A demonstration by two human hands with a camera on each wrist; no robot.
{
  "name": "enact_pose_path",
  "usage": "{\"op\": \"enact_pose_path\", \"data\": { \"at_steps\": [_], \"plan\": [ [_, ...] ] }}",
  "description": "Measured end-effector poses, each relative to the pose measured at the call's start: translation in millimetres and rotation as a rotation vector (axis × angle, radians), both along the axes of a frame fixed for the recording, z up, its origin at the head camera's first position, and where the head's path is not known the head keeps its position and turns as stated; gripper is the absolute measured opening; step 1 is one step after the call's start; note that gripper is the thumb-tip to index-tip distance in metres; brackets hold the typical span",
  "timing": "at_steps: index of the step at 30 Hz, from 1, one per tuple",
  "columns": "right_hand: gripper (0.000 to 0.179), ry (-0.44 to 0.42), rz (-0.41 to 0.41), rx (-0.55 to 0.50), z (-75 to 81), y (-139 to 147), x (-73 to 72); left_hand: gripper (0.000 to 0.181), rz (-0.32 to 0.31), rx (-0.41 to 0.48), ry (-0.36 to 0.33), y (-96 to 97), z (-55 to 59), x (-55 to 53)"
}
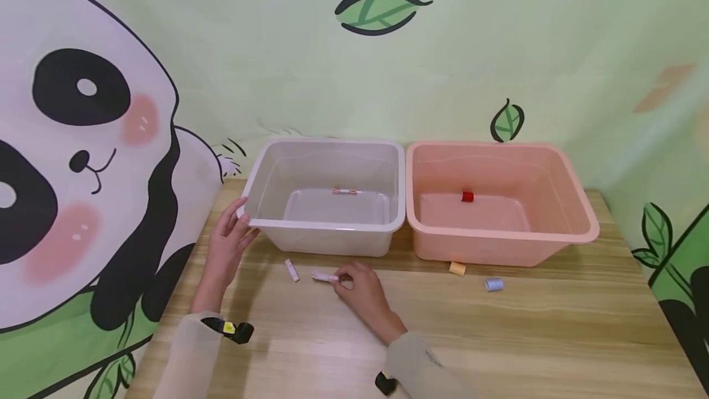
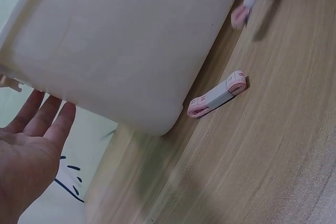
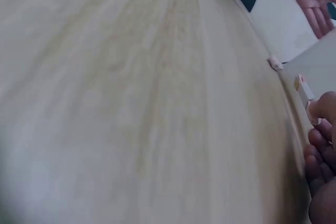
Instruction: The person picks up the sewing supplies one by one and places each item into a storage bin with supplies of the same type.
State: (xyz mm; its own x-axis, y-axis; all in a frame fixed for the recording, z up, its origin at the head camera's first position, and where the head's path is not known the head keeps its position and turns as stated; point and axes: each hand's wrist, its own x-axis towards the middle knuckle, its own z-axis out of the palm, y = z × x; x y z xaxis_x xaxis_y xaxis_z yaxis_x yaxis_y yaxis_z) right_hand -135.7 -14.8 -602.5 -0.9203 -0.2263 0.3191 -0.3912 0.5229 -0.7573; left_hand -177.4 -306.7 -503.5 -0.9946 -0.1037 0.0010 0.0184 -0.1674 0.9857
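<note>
Pinching a folded tape measure (image 1: 323,277) in your right hand (image 1: 367,298), you are touching the pale bin (image 1: 327,241) with your outstretched left hand (image 1: 224,248), while another tape (image 1: 291,270) is lying between both hands.

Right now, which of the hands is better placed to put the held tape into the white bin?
Probably the right hand: it pinches the held tape just in front of the white bin. The left hand is at the bin's rim, with no tape.
</note>
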Motion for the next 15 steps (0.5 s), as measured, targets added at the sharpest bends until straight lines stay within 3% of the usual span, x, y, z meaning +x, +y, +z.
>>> {"op": "enact_pose_path", "data": {
  "at_steps": [4, 8, 15],
  "plan": [
    [0.011, -0.039, 0.065, -0.061, 12.4, 17.0, 6.4, 0.051, 0.0, 0.009, -0.002, -0.1, -2.2, 3.4],
    [0.014, -0.04, 0.082, -0.052, 32.6, 31.4, 11.3, 0.05, 0.0, 0.003, 0.002, -1.6, -2.2, 4.6],
    [0.015, 0.066, 0.077, -0.099, 64.1, 51.6, 15.2, 0.049, -0.012, -0.008, 0.002, 0.7, -1.6, 1.9]
  ]
}}
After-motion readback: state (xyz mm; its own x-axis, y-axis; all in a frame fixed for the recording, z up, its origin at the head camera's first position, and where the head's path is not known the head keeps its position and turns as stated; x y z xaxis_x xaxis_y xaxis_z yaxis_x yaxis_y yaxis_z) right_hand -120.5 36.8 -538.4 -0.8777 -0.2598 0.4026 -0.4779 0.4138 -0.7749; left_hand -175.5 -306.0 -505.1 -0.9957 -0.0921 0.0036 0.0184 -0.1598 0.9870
